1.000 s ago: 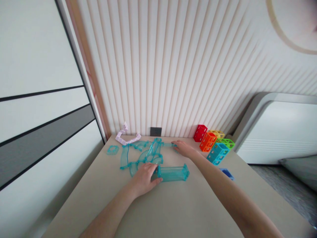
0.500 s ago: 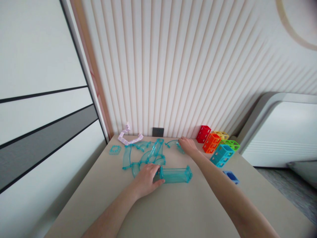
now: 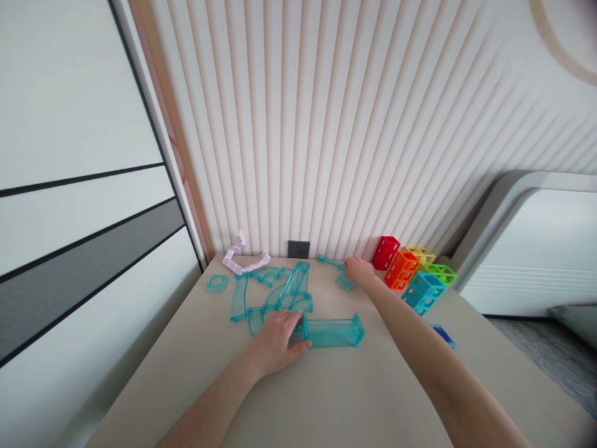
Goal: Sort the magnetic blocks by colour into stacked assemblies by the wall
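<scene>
My left hand (image 3: 280, 339) is closed around the left end of a translucent teal track piece (image 3: 332, 333), which lies lengthwise on the table with a raised end at the right. Farther back, my right hand (image 3: 359, 272) pinches the right end of a thin teal curved track piece (image 3: 330, 262) near the wall; part of that piece is covered by the fingers. Just below it lies a small teal square frame (image 3: 346, 284). Beyond my left hand, several more teal track pieces (image 3: 295, 283) overlap in a loose pile.
A pale purple and white snake puzzle (image 3: 242, 266) rests at the back left, near another teal square frame (image 3: 217, 284). To the right of my right arm stand red (image 3: 385, 253), orange (image 3: 402, 269) and blue (image 3: 423, 292) block towers. A wall socket (image 3: 298, 249) sits behind the table (image 3: 326, 398).
My right hand has moved slightly right, and the curved piece in it has tilted and shifted. The small square frame beneath shows more. My left hand has stayed on its track piece.
</scene>
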`<state>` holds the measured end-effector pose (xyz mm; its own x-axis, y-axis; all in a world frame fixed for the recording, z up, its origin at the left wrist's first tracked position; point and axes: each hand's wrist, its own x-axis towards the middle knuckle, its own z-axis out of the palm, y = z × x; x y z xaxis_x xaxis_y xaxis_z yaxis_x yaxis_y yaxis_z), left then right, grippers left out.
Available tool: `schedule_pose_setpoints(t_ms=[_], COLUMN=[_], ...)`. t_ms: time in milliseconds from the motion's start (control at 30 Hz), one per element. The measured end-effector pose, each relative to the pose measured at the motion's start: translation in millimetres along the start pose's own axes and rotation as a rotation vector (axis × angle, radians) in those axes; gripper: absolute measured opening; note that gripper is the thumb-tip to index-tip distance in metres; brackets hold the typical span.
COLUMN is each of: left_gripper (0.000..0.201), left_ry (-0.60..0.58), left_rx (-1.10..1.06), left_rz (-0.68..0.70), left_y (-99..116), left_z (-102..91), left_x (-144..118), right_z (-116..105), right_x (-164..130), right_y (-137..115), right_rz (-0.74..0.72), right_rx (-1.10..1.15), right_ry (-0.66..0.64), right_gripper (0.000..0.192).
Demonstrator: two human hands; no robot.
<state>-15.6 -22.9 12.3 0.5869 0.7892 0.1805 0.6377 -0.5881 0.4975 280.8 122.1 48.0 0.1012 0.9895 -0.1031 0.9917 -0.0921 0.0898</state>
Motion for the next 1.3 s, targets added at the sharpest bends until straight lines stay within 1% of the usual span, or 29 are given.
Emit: schedule_pose_setpoints(t_ms=[100,200,300,367,400,500,633,733,833,967,1067,1200,1300], left_gripper=[0.042,0.041,0.038,0.037,0.036,0.037,0.037,0.037,0.041,0.043,0.043,0.041,0.041], left_ry=[0.009,0.017,0.021,0.023,0.023,0.024,0.014,0.007,0.011,0.025,0.032,0.034,0.035], left_rx=[0.001,0.0,-0.007,-0.009,-0.008,-0.003,-0.01,0.001,0.004,0.002,0.006,-0.003,-0.009], left_rz=[0.005,0.01,0.0,0.0,0.004,0.016,0.015,0.009,0.016,0.033,0.041,0.036,0.032], left_y=[-1,-1,0,1,1,2,4,4,4,3,2,1,0], left_z=[0.7,1.5,1.3,0.7,0.4,-0.6,-2.5,-3.2,-2.3,-0.8,-0.5,0.3,1.5], left_x=[0,0,0,0,0,0,1,1,1,0,0,1,0], right_z=[-5,-9,-11,-12,-12,-12,-8,-4,-3,-4,-5,-6,-6], right_x=[-3,-11,-21,-27,-30,-35,-38,-41,-44,-50,-54,-55,-53], right_y=[-9,-29,-58,-76,-83,-95,-99,-103,-109,-118,-122,-119,-112], right_rz=[-0.059,-0.227,-0.434,-0.528,-0.553,-0.552,-0.515,-0.517,-0.513,-0.49,-0.473,-0.474,-0.476], right_rx=[0.041,0.109,0.198,0.248,0.267,0.291,0.272,0.238,0.192,0.128,0.087,0.05,0.047], right_ry=[0.03,0.045,-0.01,-0.064,-0.085,-0.113,-0.125,-0.132,-0.127,-0.134,-0.128,-0.113,-0.1], right_gripper=[0.033,0.031,0.023,0.022,0.023,0.031,0.052,0.058,0.056,0.041,0.036,0.032,0.033])
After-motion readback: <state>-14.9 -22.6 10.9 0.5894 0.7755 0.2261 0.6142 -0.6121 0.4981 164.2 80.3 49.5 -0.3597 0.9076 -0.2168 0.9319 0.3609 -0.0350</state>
